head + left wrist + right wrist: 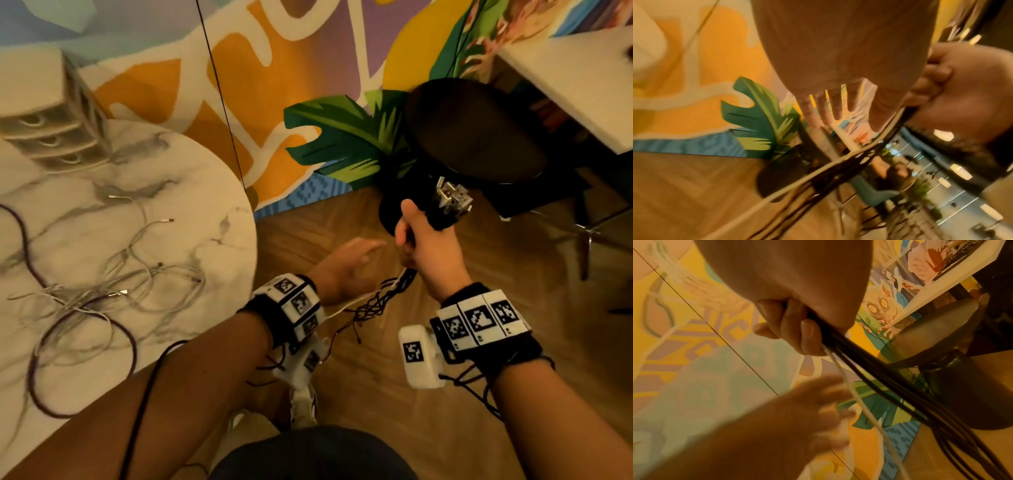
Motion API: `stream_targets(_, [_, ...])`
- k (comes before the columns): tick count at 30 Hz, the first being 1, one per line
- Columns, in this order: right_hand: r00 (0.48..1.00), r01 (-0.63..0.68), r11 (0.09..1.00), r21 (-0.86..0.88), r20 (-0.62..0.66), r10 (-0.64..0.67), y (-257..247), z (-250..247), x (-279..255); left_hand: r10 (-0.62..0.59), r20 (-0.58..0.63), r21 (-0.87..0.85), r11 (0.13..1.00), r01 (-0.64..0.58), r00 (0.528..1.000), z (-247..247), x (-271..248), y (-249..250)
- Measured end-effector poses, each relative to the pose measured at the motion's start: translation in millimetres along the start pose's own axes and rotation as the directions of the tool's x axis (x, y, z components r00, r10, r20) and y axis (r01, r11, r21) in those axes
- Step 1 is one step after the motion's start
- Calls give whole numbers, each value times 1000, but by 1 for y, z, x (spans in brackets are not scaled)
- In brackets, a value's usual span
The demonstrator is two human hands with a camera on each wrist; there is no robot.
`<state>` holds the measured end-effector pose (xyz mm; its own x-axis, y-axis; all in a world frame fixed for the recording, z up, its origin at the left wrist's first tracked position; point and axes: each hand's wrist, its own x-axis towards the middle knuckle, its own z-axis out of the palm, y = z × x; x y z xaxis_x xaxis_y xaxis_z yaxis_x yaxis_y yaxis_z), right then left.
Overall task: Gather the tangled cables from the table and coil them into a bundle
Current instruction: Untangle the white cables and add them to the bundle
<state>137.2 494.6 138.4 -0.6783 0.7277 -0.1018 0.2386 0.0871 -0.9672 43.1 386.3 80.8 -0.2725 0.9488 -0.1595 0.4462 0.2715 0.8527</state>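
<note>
Slantwise, right hand (424, 246) grips cable bundle (383, 294).

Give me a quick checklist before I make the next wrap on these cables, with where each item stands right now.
1. Right hand grips the gathered cables: ok, fingers are curled round the dark strands and one white one.
2. Left hand free to guide the strands: ok, fingers spread, holding nothing.
3. Loose strands run clear of the left wrist band: cannot tell, they pass close to it.
4. All cables off the table: not ok, a tangle of pale and dark cables lies there.
5. Bundle coiled: not ok, the strands hang loose below the fist.
</note>
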Motion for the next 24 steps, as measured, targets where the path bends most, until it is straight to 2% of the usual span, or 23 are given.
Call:
stream_targets(1, [1000,18,1000,-6,5,-18,-2,0,1,66,11,-94,993,-65,998,-1,9,17])
stream_targets(3, [997,82,996,-17,-9,-82,-10,0,4,176,40,-176,970,-167,984,-8,18,42])
stream_targets(6, [980,195,971,-136,-21,-200,-23,-2,11,160,-10,-156,975,-159,987,-21,27,56])
stream_targets(8, [976,214,958,-192,-4,-219,-35,-4,15,148,-57,-237,959,-157,987,-25,29,64])
stream_targets(12, [958,250,965,73,122,-258,-60,-10,22,95,-47,-560,822,-105,994,-31,24,97])
stream_targets(14, [959,147,976,158,218,-180,-50,-15,27,68,-78,-683,724,-103,995,-43,25,107])
stream_targets(15, [941,64,981,183,317,-120,-37,-14,26,57,-85,-738,667,-101,995,-52,26,110])
stream_targets(16, [899,11,984,178,429,-88,-23,-8,21,41,-75,-768,634,-84,996,-62,26,114])
stream_targets(17, [851,20,995,103,521,-71,-6,1,14,14,-63,-768,638,-58,998,-71,25,117])
stream_targets(18, [832,48,999,-3,554,-38,9,11,8,-25,-69,-727,686,-33,997,-79,25,121])
stream_targets(20, [883,39,991,-124,468,24,42,30,8,-64,-141,-553,833,-25,988,-90,22,126])
stream_targets(22, [942,-101,977,-186,298,154,77,32,20,-14,-227,-233,972,-40,974,-101,18,130])
stream_targets(24, [941,-201,921,-334,194,276,111,24,29,57,-266,113,993,-27,962,-116,12,133])
